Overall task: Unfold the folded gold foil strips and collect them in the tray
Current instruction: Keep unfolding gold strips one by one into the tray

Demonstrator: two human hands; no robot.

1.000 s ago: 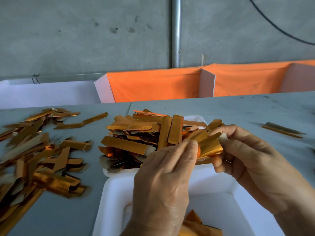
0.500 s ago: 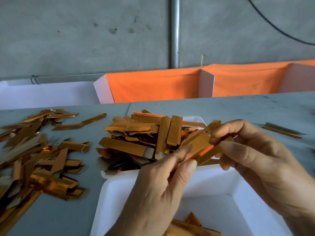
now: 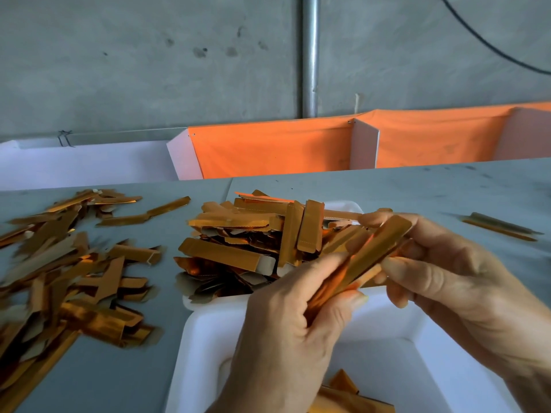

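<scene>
1. My left hand (image 3: 286, 317) and right hand (image 3: 447, 281) both pinch one long gold foil strip (image 3: 369, 257) above the white foam tray (image 3: 202, 338).
2. More gold strips (image 3: 351, 397) lie inside that tray.

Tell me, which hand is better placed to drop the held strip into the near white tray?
Probably the left hand. It pinches the gold strip at its low end, directly above the near tray; the right hand grips the upper end, further from the basin.
</scene>
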